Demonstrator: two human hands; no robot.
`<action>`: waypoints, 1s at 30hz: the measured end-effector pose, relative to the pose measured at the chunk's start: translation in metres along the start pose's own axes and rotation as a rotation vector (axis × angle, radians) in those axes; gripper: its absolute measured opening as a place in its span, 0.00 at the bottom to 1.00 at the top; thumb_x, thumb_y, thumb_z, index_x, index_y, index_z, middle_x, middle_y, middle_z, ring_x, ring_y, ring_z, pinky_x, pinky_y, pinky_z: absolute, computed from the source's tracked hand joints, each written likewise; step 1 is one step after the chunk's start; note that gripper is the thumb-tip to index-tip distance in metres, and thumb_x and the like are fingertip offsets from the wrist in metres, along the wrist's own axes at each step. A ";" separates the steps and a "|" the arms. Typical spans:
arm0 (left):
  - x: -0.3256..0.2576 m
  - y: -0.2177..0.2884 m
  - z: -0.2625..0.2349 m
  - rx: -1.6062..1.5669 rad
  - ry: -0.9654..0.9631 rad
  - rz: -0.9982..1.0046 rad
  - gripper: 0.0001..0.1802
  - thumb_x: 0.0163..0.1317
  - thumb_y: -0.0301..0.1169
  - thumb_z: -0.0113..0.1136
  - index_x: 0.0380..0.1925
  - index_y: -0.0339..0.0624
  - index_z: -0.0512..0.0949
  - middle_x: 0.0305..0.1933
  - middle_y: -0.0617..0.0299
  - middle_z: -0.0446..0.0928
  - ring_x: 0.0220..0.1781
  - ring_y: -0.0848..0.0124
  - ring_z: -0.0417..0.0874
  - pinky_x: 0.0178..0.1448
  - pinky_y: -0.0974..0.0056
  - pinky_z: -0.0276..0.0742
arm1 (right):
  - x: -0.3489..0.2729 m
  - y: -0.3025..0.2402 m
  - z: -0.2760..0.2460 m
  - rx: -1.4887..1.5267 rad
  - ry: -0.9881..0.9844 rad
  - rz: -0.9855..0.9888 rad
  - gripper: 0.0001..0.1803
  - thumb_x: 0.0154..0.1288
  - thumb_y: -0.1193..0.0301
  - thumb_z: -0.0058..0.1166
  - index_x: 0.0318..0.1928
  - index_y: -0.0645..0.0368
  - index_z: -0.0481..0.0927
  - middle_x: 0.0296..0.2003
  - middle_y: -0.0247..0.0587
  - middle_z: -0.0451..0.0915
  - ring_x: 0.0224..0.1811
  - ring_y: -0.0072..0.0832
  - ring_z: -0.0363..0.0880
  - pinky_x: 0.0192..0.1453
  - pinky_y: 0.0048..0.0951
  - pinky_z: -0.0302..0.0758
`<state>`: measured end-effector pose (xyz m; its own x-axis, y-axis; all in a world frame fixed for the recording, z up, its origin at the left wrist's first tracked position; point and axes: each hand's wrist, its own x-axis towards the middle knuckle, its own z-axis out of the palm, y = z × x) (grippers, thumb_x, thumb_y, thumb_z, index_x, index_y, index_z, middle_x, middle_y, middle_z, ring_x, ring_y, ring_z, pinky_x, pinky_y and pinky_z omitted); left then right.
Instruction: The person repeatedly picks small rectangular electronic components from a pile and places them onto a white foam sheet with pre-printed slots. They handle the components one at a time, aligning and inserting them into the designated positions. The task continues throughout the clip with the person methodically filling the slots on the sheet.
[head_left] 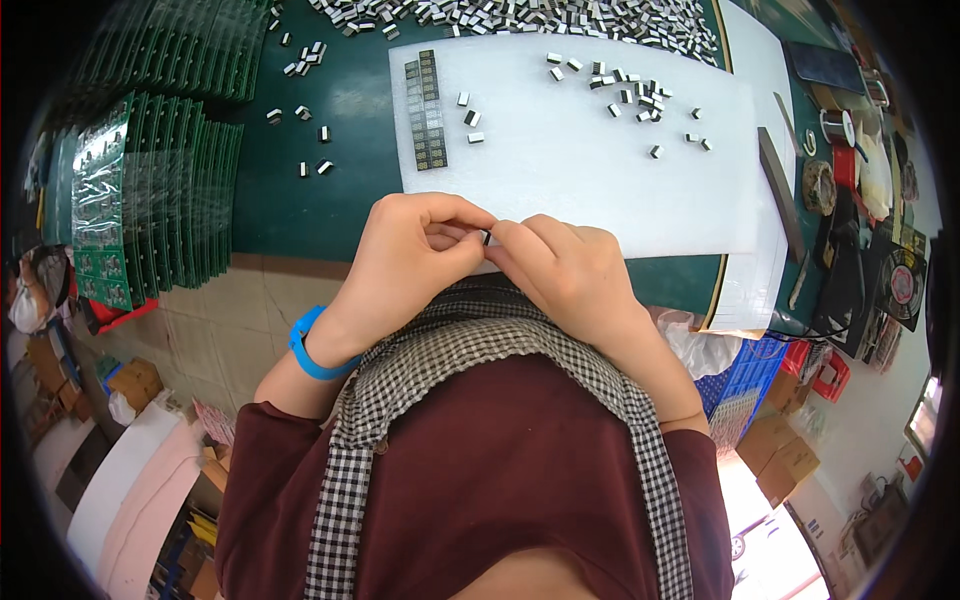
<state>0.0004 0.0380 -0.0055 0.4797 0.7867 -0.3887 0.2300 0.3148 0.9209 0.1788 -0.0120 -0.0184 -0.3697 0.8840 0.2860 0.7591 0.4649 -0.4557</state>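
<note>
My left hand (pixel 415 255) and my right hand (pixel 565 275) meet at the near edge of a white foam sheet (pixel 600 180) on a green table. Their fingertips pinch a tiny dark component (pixel 487 238) between them. A blue band (pixel 310 345) circles my left wrist. On the sheet, a neat column of small dark parts (pixel 428 110) lies at the left, and loose small silver-and-black parts (pixel 625 95) are scattered farther back.
A big heap of the same small parts (pixel 520 15) runs along the table's far edge. Stacks of green circuit boards (pixel 150 200) stand at the left. A dark bar (pixel 780 190), a tape roll and tools lie at the right. Boxes and crates sit on the floor below.
</note>
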 end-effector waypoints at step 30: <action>0.026 -0.020 -0.041 1.271 0.243 0.863 0.14 0.44 0.19 0.60 0.35 0.32 0.77 0.36 0.54 0.75 0.39 0.62 0.79 0.40 0.64 0.78 | 0.009 0.028 -0.008 1.336 0.086 0.817 0.11 0.63 0.69 0.57 0.39 0.66 0.78 0.23 0.37 0.79 0.16 0.13 0.66 0.17 0.14 0.61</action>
<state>-0.0268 0.0742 -0.0325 0.7250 0.5893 0.3564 0.5673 -0.8045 0.1762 0.2006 0.0085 -0.0216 -0.0455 0.9249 -0.3774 -0.2924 -0.3736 -0.8803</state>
